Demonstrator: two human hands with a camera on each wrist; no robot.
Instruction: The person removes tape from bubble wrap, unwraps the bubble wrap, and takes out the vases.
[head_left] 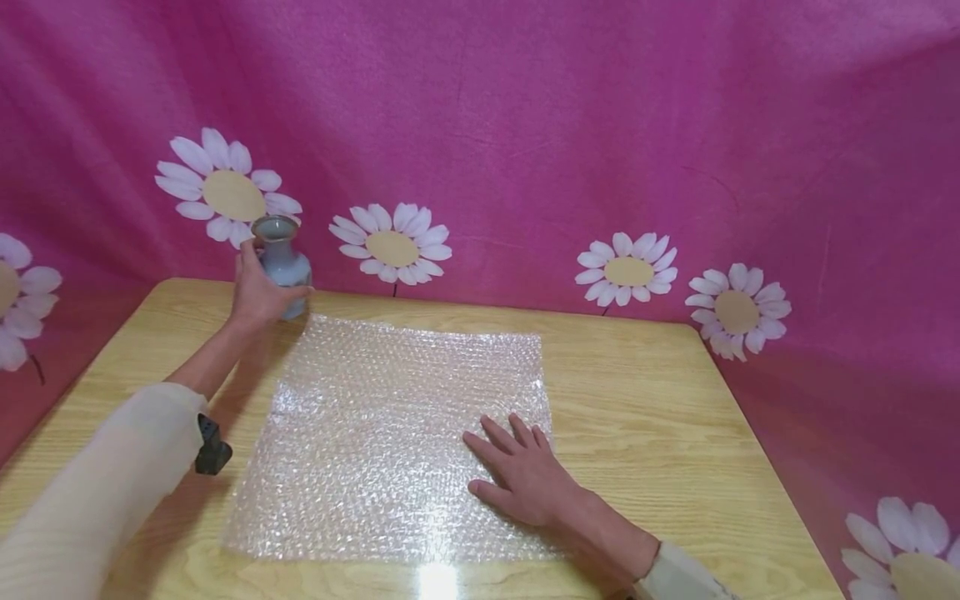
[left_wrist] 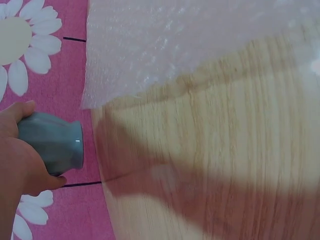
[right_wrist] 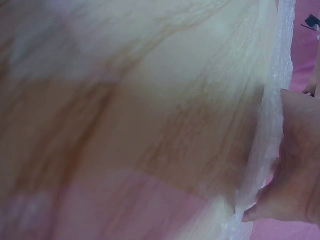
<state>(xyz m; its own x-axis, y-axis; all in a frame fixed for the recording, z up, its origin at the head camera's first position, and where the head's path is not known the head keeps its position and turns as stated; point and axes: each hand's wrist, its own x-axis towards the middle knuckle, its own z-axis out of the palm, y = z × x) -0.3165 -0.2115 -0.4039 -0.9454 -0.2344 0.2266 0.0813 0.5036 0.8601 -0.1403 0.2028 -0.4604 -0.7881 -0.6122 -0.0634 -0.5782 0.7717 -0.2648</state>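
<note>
A pale blue-grey ceramic vase (head_left: 282, 265) with a flared, dark-rimmed mouth is at the table's far left. My left hand (head_left: 257, 292) grips it around the body, thumb on the near side; the left wrist view shows the vase's smooth grey base end (left_wrist: 55, 142) pointing toward the table. A wide sheet of clear bubble wrap (head_left: 390, 425) lies spread over the middle of the table. On its right part rests my right hand (head_left: 528, 483), palm down with fingers spread. The right wrist view shows that hand (right_wrist: 302, 160) against the wrap's edge (right_wrist: 272, 115).
The light wood-grain table (head_left: 637, 400) extends to the right of the wrap. A magenta cloth (head_left: 495, 125) printed with white daisies hangs behind the table and along both sides. Black wrist gear (head_left: 213, 447) sits at the left sleeve.
</note>
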